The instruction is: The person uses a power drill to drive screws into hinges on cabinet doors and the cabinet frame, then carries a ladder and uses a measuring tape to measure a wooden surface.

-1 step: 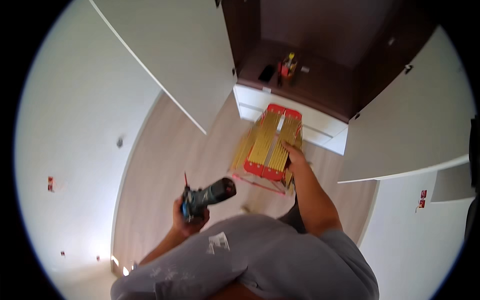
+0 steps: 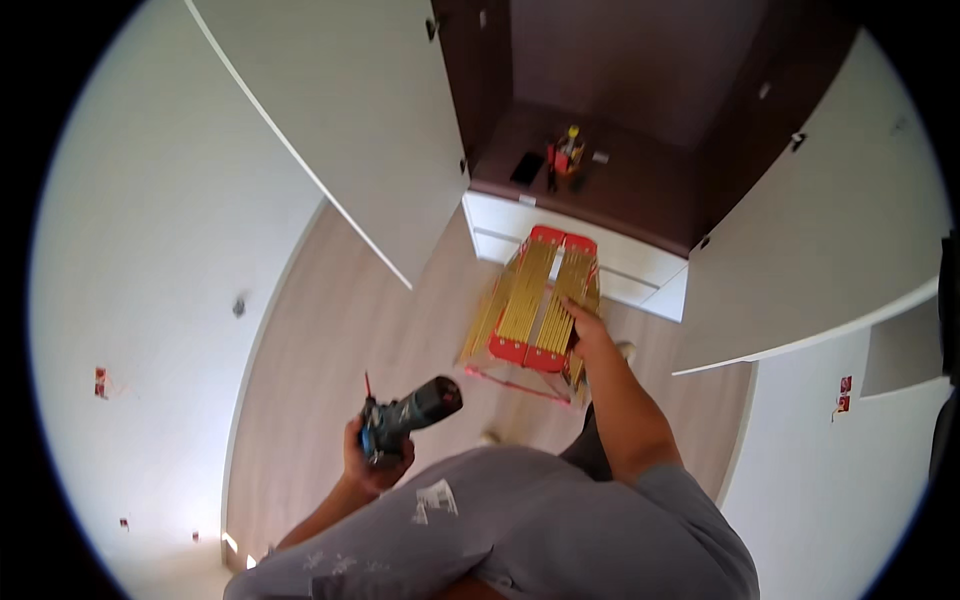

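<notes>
My left hand is closed around the grip of a dark cordless drill with blue parts. A thin red piece sticks up beside the drill. My right hand grips the right edge of a gold, slatted step stool with red end pieces, its thumb on the top and its other fingers hidden below the edge. The stool stands on the floor, in front of the cabinet's white drawers.
An open cabinet holds a black phone-like slab and several small tools on its brown shelf. White doors stand open at left and right. Wires poke from the walls on both sides. Light wood flooring surrounds the stool.
The cabinet, shelf items and stool sit slightly lower in the picture, as the view has tilted a little. Both hands keep their holds.
</notes>
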The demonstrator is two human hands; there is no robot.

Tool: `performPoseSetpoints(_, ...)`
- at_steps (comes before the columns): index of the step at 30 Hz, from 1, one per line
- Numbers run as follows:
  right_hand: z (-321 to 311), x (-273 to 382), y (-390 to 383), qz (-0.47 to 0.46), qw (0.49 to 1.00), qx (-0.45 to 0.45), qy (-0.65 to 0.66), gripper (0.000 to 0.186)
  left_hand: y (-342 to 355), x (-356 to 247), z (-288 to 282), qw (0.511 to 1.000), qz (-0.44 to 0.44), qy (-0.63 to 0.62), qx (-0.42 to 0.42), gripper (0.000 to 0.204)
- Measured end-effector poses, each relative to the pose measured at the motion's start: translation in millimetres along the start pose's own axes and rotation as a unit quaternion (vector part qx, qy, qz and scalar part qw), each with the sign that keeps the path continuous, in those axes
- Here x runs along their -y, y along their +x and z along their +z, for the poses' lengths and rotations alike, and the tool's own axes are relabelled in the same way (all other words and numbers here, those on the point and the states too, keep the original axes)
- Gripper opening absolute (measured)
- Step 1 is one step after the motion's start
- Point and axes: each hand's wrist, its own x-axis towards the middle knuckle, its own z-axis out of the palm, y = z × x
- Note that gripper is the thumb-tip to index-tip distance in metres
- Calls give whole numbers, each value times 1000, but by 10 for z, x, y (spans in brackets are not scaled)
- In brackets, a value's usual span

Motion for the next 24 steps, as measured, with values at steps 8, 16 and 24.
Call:
performPoseSetpoints(8,-231,-634,-1090,-118,976,-151,-103,49,-633,32,-434,994,96,17,-49,47)
performPoseSetpoints(16,-717,-1134,-3209,-143,974,-176,-9,54,-1018,86,-949,999,7,47,-7,49)
performPoseSetpoints(24,-956,-1783,-5045,-202,913,-348,66,55,-985,233,-393,967,-154,165,115,55)
